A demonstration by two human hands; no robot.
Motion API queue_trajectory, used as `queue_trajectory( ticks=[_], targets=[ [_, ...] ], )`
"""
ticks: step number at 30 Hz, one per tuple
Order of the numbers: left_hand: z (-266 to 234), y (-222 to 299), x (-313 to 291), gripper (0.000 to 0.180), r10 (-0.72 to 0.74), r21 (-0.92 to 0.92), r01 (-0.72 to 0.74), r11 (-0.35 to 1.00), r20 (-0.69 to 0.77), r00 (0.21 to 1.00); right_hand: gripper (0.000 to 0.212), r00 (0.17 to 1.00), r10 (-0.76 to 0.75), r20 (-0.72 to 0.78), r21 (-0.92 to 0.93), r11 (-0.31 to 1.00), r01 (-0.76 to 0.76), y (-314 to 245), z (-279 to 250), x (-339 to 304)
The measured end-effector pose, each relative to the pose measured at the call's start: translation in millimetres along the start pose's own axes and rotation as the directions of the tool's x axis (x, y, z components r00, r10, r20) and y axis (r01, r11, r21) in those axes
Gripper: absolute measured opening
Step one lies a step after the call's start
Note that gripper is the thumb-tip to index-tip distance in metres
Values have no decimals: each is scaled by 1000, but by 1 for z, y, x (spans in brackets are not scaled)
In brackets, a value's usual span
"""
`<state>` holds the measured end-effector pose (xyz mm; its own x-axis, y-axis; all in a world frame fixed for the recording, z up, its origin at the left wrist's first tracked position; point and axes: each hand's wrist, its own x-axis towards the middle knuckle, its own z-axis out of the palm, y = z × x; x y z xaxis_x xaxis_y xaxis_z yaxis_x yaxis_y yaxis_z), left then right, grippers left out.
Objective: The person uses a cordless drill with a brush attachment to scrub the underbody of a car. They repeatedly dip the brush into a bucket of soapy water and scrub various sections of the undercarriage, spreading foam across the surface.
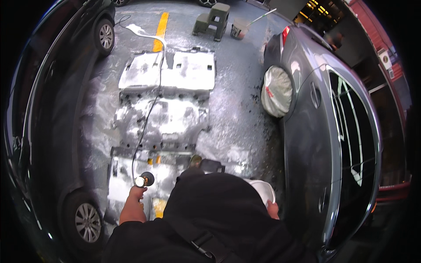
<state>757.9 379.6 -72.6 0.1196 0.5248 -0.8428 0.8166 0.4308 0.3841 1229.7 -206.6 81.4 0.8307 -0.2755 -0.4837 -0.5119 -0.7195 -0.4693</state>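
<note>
My left hand (pixel 137 193) is closed around a hand tool (pixel 143 180) with a round pale dial-like face, a black round front and a thin black hose. I cannot tell its exact kind. At my right side, my right hand (pixel 272 210) grips the rim of a white bucket or basin (pixel 265 190), mostly hidden by my body. Below me a moulded car floor carpet (pixel 164 113) lies spread on the ground, streaked with white foam. Its near part (pixel 117 182) is under the tool. A shoe (pixel 195 161) shows at its edge.
A dark car (pixel 57 109) stands on the left, a grey car (pixel 313 131) on the right with a bag-covered wheel (pixel 277 92). Farther off are a step stool (pixel 213 22) and a bucket with a stick (pixel 239 30). The hose (pixel 151 107) trails over the carpet; the floor looks wet.
</note>
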Motion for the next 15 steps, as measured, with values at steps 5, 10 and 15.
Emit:
queue_trajectory(
  ticks=[5,10,15],
  targets=[
    [23,149,67,36,156,-18,-156,988,-16,988,28,996,-32,-83,203,978,49,-106,-21,89],
    [63,327,81,44,311,163,-294,942,-91,946,26,992,-111,-65,289,949,125,-223,-22,162],
    [83,426,95,46,364,135,-349,927,-111,925,23,986,-157,58,237,961,140,-351,25,261]
  ],
)
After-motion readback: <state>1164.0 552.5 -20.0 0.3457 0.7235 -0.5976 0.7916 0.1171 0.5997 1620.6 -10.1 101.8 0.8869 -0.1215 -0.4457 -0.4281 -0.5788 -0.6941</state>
